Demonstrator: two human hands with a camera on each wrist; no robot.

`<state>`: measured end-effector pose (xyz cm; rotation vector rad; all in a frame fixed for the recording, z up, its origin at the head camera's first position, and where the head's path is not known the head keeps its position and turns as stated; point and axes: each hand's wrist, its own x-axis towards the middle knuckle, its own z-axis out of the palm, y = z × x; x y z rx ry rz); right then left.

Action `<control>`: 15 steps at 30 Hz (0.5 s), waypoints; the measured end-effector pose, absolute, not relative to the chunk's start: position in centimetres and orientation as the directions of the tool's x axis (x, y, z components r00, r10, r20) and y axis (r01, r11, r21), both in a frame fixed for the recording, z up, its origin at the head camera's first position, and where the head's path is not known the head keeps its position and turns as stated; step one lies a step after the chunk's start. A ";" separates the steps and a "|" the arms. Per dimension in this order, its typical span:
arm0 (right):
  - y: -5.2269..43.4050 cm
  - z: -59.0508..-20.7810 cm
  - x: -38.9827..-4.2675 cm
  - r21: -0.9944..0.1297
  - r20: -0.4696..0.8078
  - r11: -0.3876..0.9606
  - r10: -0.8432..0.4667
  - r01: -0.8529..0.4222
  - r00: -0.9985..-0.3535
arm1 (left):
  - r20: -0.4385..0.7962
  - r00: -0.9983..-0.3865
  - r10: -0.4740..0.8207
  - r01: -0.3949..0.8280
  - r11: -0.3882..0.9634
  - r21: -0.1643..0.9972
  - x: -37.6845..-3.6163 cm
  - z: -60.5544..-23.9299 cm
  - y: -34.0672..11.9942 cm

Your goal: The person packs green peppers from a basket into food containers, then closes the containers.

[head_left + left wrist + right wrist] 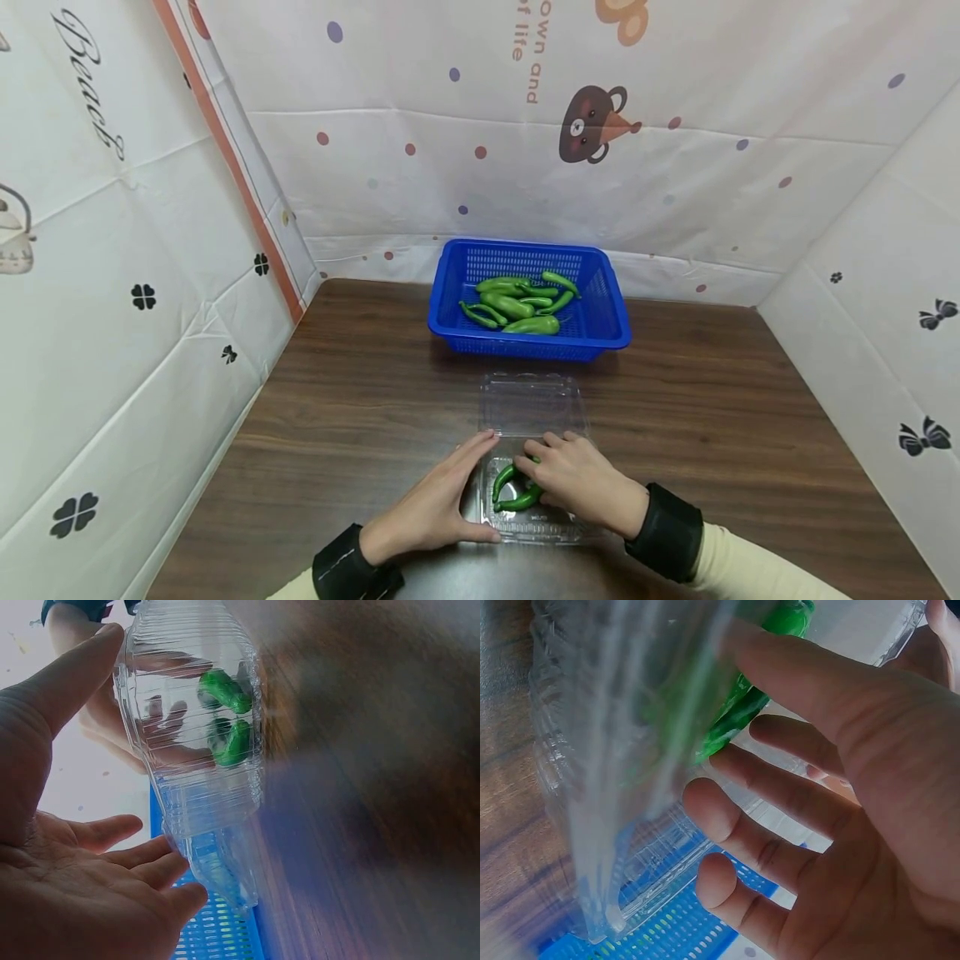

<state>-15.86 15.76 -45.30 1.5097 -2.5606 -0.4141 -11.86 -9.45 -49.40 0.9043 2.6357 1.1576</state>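
A clear plastic clamshell box (551,527) lies unfolded on the table with its lid (531,406) laid back. Two slim green chili peppers (519,502) rest curved in its base. My right hand (573,477) reaches in from the right, thumb and fingertips at either side of the peppers' right ends, partly covering them. In the left wrist view the peppers (231,742) show through the box wall between that thumb and the fingers. My left hand (431,504) stands spread at the box's left side, thumb near the front corner and fingertips at the rim near the hinge.
Behind the box stands a blue perforated basket (525,343) with several green peppers (510,306) in it. The table (352,400) is dark wood grain. Patterned white sheets (420,183) close off the back and both sides.
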 end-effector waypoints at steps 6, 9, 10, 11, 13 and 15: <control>15.8 -45.2 -16.0 0.307 -0.023 0.460 -0.871 -0.833 -0.490 | 0.112 -0.816 0.568 0.472 0.541 0.696 -11.9 -49.2 -9.4; 15.8 -45.2 -16.0 0.303 -0.027 0.465 -0.868 -0.832 -0.495 | 0.112 -0.818 0.564 0.471 0.545 0.693 -11.8 -49.2 -9.4; 15.8 -45.2 -15.9 0.299 -0.025 0.467 -0.868 -0.832 -0.496 | 0.114 -0.818 0.564 0.471 0.543 0.695 -11.8 -49.2 -9.4; 15.9 -45.2 -15.9 0.297 -0.024 0.467 -0.868 -0.833 -0.496 | 0.118 -0.818 0.562 0.471 0.539 0.699 -11.8 -49.2 -9.4; 16.0 -45.0 -15.9 0.292 -0.015 0.465 -0.871 -0.836 -0.491 | 0.124 -0.821 0.557 0.466 0.529 0.709 -11.8 -49.2 -9.4; 16.1 -44.7 -16.0 0.282 0.005 0.462 -0.877 -0.841 -0.480 | 0.142 -0.823 0.550 0.468 0.516 0.717 -12.0 -49.1 -9.4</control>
